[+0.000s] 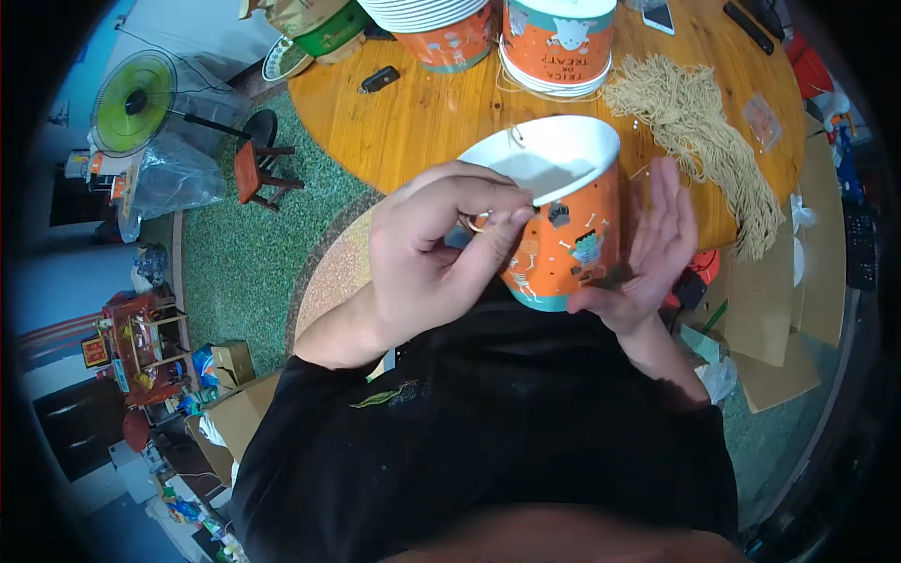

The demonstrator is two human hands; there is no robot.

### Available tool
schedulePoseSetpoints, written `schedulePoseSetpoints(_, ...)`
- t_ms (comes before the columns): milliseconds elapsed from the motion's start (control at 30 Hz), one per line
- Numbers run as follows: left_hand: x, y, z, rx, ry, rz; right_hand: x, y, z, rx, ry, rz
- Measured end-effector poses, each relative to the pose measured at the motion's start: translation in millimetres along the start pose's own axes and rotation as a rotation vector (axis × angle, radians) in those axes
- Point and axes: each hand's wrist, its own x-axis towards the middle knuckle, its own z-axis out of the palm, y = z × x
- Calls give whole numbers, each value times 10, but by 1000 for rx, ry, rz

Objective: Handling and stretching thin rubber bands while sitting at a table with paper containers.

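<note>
In front of my chest, tilted toward me, is an orange paper bucket with a white inside, a teal base band and printed bones and small figures. My left hand is closed at its near left rim, thumb and fingertips pinching a thin tan cord there. A bit of the same kind of cord shows at the far rim. My right hand is beside the bucket's right side with fingers stretched out. Its thumb touches the bucket near the base, and part of the palm is hidden behind the wall.
On the round wooden table are a stack of buckets, another orange stack, a heap of tan cords, a small black object and a phone. Open cardboard lies right; a green fan stands left.
</note>
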Motion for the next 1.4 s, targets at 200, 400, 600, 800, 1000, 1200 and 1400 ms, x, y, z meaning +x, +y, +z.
schedulePoseSetpoints(200,90,-273,293,-553,353,-283,-92,-72,-67,-210,18,-183)
schedulePoseSetpoints(400,496,-665,547,-865,449,-456,471,-66,-135,-618,121,-312)
schedulePoseSetpoints(600,939,-1223,288,-782,370,-506,1672,-251,-287,-510,105,-93)
schedulePoseSetpoints(800,917,-1528,309,-871,236,-577,2341,-250,-14,-759,23,-54)
schedulePoseSetpoints(1000,613,-1673,219,-541,255,-513,2430,85,268,-922,-78,-44)
schedulePoseSetpoints(1200,814,-1678,-360,72,495,-19,2079,746,297,-739,-49,90)
schedulePoseSetpoints(1400,1747,-954,-1051,640,657,576,1865,975,336,-587,26,170)
